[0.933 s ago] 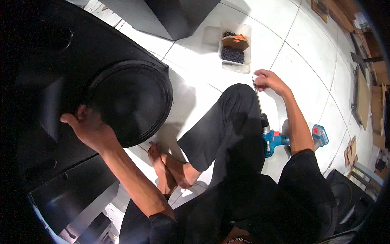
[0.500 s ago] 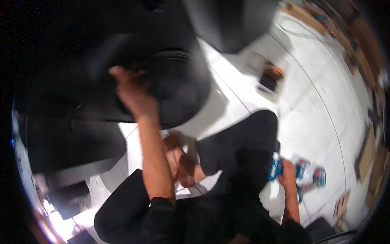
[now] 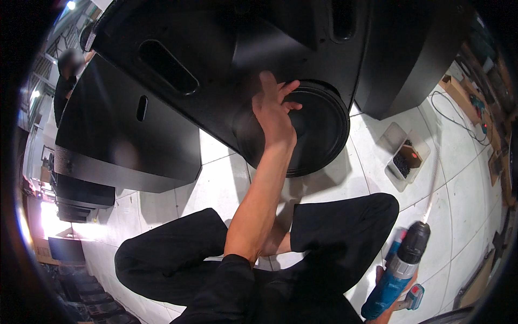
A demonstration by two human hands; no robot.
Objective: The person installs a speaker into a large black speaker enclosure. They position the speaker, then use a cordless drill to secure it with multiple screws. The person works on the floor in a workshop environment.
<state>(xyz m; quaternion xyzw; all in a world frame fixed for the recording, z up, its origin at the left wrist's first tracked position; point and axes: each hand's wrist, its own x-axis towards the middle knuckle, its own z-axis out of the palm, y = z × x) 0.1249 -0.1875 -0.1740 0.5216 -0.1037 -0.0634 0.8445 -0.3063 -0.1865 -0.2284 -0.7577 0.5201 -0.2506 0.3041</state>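
My left hand [image 3: 274, 120] is raised with its fingers apart, in front of a round black speaker cone [image 3: 318, 129]. Whether a fingertip touches the cone I cannot tell. The speaker is set in a large black cabinet [image 3: 216, 59] with long oval slots. Low on the right, my right hand [image 3: 413, 282] is wrapped round a blue cordless drill [image 3: 396, 286]. The drill has a black chuck and a long pale bit pointing away from me. Much of that hand is hidden behind the drill body. Another blue and grey tool part [image 3: 415, 297] shows beside it.
Black cabinets stand at left [image 3: 124, 124] and right [image 3: 410, 59]. A clear plastic tub [image 3: 407, 162] with small dark pieces sits on the white tiles. Beyond it are a cable [image 3: 458, 121] and a cardboard box [image 3: 458, 97]. Another person [image 3: 67, 75] is at far left.
The view has turned and sharpened. My right hand, earlier on a blue tool low at the right, now has the drill held up, its bit pointing forward. My left hand stays near the speaker.
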